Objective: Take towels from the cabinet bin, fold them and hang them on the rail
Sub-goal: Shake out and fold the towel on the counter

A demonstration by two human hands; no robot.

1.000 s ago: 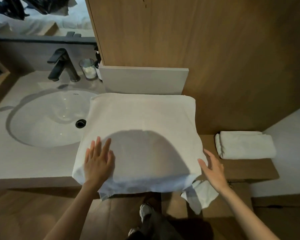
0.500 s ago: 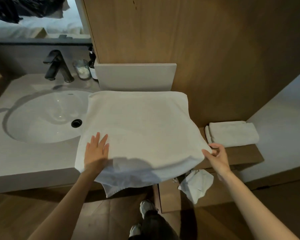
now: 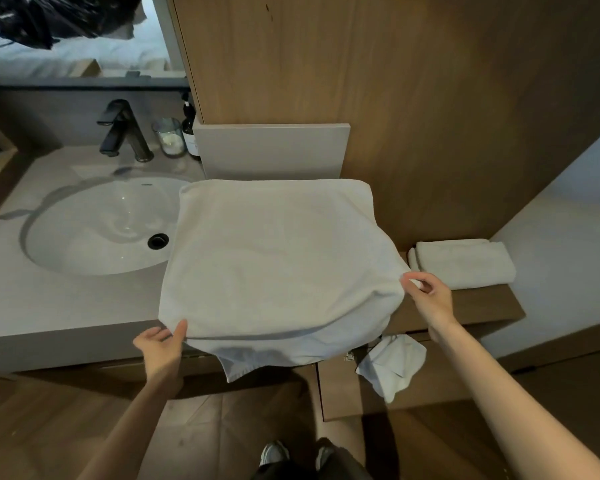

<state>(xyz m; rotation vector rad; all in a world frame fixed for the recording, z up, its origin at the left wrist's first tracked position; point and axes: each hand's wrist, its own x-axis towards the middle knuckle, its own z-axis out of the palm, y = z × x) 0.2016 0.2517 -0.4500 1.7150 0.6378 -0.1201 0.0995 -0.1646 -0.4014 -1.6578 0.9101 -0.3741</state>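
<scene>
Head view: the large white towel (image 3: 278, 268) lies part-folded on the counter (image 3: 66, 299) beside the sink (image 3: 49, 265), its near edge overhanging. The left hand (image 3: 160, 344) pinches the near-left corner, thumb on top; the right hand (image 3: 426, 292) pinches the near-right corner. Folding looks about midway. One folded towel (image 3: 465, 263) sits on the wooden ledge (image 3: 482, 306); nothing hung yet, rail not in view. The bottle (image 3: 190, 133) label is too small to read; no other writing.

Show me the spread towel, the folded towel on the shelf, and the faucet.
spread towel (image 3: 278, 265), head view, middle of its top layer.
folded towel (image 3: 465, 263), head view, centre of its top face.
faucet (image 3: 125, 133), head view, on its upright body.
</scene>
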